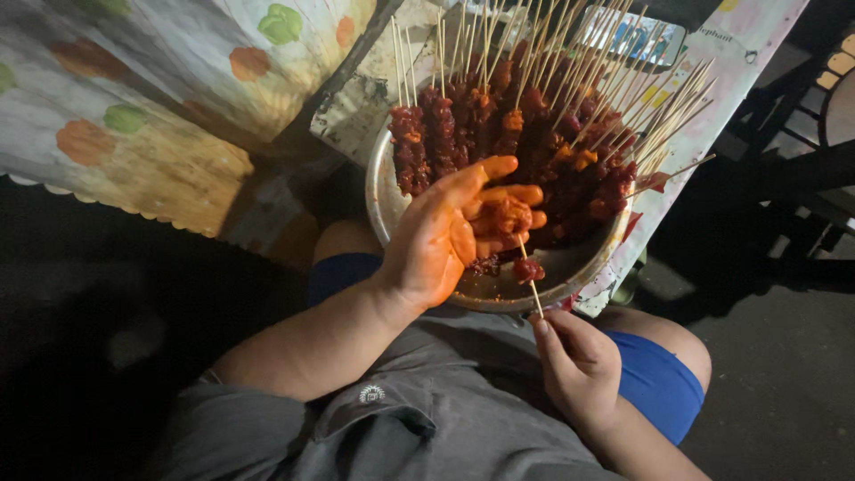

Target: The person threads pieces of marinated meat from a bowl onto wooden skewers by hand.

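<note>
The bamboo skewer (pixel 531 283) over the bowl's near rim looks light, thin and snappable, best held by its bare lower end, where the right hand (pixel 579 363) pinches it. The sauce-coated left hand (pixel 445 233) cups soft, slippery marinated meat (pixel 506 216) against it. The round metal bowl (pixel 381 191) on the tabletop (pixel 712 107) holds many finished skewers (pixel 525 134).

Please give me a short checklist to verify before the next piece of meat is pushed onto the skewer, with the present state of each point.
1. Right hand grips the bare end of the skewer: ok.
2. Left hand holds marinated meat at the skewer's upper end: ok.
3. Sharp tip clear of the left fingers: cannot tell, the meat hides it.
4. Work stays above the metal bowl, so drips fall inside: ok.
5. Bowl sits firmly on the table edge: cannot tell; it overhangs toward the lap.
6. Finished skewers lean away from the hands: ok.
</note>
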